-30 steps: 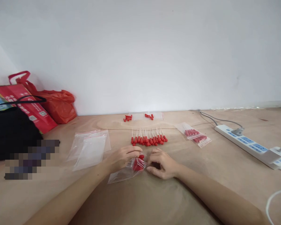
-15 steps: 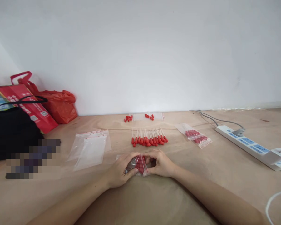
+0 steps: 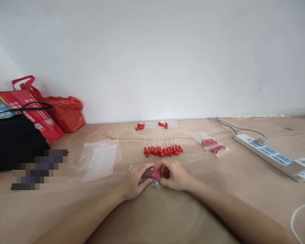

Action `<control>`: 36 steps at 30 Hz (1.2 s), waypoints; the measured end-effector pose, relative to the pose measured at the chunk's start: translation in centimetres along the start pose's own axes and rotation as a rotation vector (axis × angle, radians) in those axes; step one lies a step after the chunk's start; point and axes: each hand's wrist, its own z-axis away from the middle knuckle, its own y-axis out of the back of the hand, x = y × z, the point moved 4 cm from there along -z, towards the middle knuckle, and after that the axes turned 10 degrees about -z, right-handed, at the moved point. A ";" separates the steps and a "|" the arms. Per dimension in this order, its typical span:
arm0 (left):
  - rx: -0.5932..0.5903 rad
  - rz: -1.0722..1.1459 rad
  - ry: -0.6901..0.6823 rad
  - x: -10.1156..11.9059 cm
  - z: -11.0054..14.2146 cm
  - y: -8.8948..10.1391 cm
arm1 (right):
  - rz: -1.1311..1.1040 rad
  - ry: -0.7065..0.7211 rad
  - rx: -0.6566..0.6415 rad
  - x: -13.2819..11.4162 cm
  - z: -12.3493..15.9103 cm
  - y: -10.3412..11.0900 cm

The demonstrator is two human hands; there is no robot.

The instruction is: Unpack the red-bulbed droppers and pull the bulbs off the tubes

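My left hand [image 3: 134, 179] and my right hand [image 3: 176, 174] meet over a small clear zip bag [image 3: 154, 173] holding red-capped pieces. Both hands pinch the bag between fingers and thumb, low over the wooden tabletop. Just beyond them lies a row of several droppers with red bulbs [image 3: 162, 148]. A stack of empty clear zip bags [image 3: 100, 159] lies to the left. Two filled bags with red pieces [image 3: 213, 145] lie to the right.
Loose red caps [image 3: 139, 126] and clear tubes lie near the white wall. A black bag [image 3: 14, 140], a red carton [image 3: 33, 115] and a red plastic bag [image 3: 66, 115] stand at the left. A white power strip [image 3: 271, 156] and its cables run along the right.
The bag lay flat under my fingers a second ago. My hands have drawn together and gathered it up, and my left hand has swung round to grip its left end.
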 end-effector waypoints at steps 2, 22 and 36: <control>0.003 0.003 0.007 -0.1 0.0 0.0 | 0.017 0.036 -0.029 -0.1 0.1 0.1; -0.022 -0.007 -0.011 -0.7 0.2 -0.4 | 0.201 0.161 0.020 -0.2 0.4 -1.0; -0.029 0.028 0.015 -0.6 0.1 -0.4 | 0.157 0.222 -0.066 -0.2 0.8 -0.5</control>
